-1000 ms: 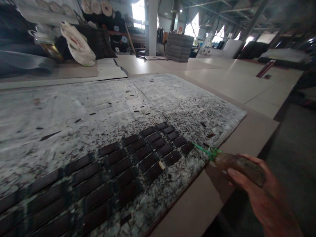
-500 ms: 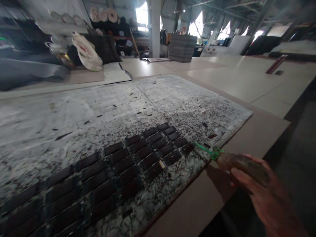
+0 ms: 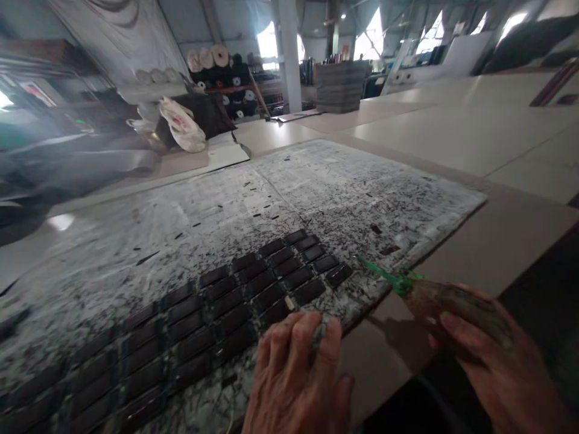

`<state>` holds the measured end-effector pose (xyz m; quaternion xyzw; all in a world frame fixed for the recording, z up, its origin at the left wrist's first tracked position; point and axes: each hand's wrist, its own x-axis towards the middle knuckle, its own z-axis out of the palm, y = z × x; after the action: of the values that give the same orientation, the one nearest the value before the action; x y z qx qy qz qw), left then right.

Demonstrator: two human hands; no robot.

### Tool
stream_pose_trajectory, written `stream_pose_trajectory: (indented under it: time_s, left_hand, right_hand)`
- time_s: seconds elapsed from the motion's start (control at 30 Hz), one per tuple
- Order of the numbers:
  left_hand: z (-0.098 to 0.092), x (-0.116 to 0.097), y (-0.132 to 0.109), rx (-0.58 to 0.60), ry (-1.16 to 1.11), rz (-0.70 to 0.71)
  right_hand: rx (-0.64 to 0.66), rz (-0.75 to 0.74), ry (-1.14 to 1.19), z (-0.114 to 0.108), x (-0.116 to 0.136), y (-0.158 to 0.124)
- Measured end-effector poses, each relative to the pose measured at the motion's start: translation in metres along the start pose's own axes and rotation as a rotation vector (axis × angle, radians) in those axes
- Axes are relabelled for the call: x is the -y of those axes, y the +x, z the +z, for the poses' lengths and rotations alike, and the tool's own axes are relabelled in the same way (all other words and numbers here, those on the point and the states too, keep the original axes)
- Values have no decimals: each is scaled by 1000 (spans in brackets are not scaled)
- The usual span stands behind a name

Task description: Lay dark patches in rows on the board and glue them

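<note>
My right hand is wrapped around a brownish squeeze bottle. The bottle's thin green nozzle points left, its tip just right of the rows of dark rectangular pieces. These pieces lie side by side on a stained, whitish board and have shiny edges. My left hand is palm down at the board's near edge, fingers bent and somewhat apart, with nothing visible in them. Its fingertips reach the nearest pieces; whether they touch is unclear. A small pale strip sits on one piece just beyond them.
Dark scraps and smears mark the board, including a reddish-brown scrap. Beyond lie a pale tabletop, a white bag, a stack of grey sheets and fabric rolls. A pillar stands behind.
My left hand has come into view at the bottom, over the board's near edge. The view has shifted, while my right hand keeps hold of the bottle near the same spot.
</note>
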<state>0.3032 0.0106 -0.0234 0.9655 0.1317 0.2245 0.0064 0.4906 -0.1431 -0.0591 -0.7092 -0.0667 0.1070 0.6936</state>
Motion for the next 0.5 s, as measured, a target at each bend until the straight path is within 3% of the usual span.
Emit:
stream_pose_trajectory:
  time_s: [0.27, 0.5]
  left_hand:
    - [17, -12, 1, 21, -50, 22]
    - [27, -14, 17, 199, -172, -64]
  right_hand:
    - [20, 126, 176, -8, -9, 1]
    - [9, 76, 42, -5, -3, 6]
